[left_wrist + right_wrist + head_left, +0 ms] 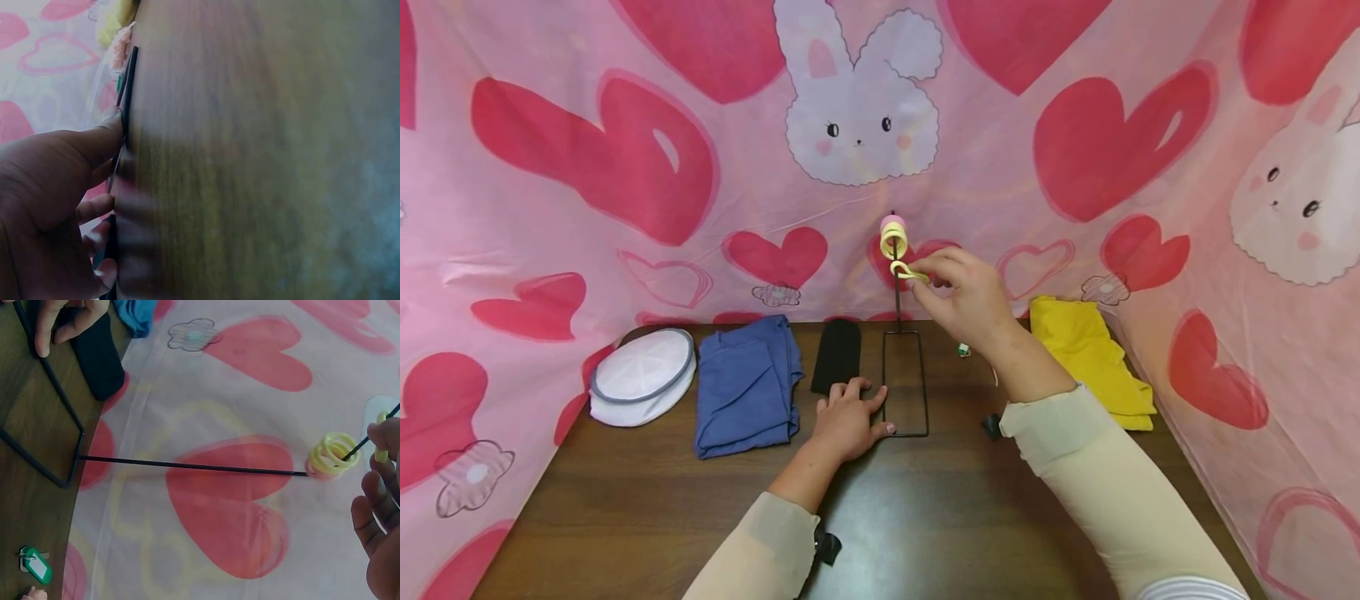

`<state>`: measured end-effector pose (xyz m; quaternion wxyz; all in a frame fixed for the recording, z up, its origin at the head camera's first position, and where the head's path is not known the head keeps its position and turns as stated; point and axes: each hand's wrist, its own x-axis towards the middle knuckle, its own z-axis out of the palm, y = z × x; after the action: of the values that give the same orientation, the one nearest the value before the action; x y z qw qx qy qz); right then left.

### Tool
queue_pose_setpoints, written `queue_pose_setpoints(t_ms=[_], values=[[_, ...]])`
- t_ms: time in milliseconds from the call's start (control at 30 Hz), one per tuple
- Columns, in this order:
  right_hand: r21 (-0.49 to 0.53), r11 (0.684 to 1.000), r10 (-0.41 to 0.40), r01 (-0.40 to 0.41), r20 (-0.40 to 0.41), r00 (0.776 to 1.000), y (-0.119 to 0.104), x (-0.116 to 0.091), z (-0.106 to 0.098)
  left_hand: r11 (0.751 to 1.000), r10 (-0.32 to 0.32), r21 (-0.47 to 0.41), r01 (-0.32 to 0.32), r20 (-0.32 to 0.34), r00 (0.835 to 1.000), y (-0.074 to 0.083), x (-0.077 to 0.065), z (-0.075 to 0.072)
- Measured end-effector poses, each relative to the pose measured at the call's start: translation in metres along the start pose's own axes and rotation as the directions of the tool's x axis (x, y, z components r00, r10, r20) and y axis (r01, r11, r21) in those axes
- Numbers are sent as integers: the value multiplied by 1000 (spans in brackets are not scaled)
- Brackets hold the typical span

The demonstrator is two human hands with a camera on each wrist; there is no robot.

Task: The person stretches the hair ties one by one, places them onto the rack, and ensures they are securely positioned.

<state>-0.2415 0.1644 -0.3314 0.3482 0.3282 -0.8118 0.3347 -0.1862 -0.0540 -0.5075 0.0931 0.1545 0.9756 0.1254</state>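
A black wire stand (924, 375) has a flat rectangular base on the table and a thin rod (237, 469) rising from it. Several yellow hair ties (326, 454) are bunched on the rod, with a pink one (892, 223) behind them. My right hand (966, 296) pinches another yellow hair tie (912, 272) between thumb and fingers; its loop is around the rod near the free end. My left hand (847, 423) rests on the base's left side, fingers spread and thumb (103, 134) against the wire. Beside its fingertips lies a flat black pouch-like piece (837, 354).
Folded blue cloth (747, 387) lies left of the black piece, and a round white fabric item (643, 367) with a grey rim sits farther left. Yellow cloth (1086, 358) is at the right. Near the right forearm lies a green key tag (37, 565). Printed fabric (857, 292) encloses the table's back and sides.
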Motion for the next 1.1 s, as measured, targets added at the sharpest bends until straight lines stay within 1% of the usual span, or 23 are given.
queue_pose_setpoints(t_ms=[167, 300, 467, 667, 767, 933, 1100], values=[[-16, 999, 48, -49, -77, 996, 7, 9, 12, 1000, 1, -7, -1, -3, 1000, 0, -1, -1], [-51, 992, 108, -115, -130, 986, 10, 14, 20, 1000, 3, -7, -3, -6, 1000, 1, -3, -1], [-80, 975, 192, -205, -147, 970, 11, 17, 30, 1000, 6, -6, -6, -8, 1000, 1, -4, -1], [-102, 962, 233, -253, -178, 956, 10, 21, 39, 1000, 0, -10, 0, -6, 1000, -1, -3, 0], [-106, 955, 257, -277, -172, 951, 10, 22, 40, 1000, 1, -10, -1, -3, 1000, -2, -3, -1], [-93, 955, 268, -283, -148, 952, 7, 15, 35, 1000, -7, -5, 7, 3, 1000, -3, -2, 1], [-71, 966, 235, -247, -149, 960, 2, -1, 26, 1000, -8, -6, 8, -2, 1000, -3, -2, 2]])
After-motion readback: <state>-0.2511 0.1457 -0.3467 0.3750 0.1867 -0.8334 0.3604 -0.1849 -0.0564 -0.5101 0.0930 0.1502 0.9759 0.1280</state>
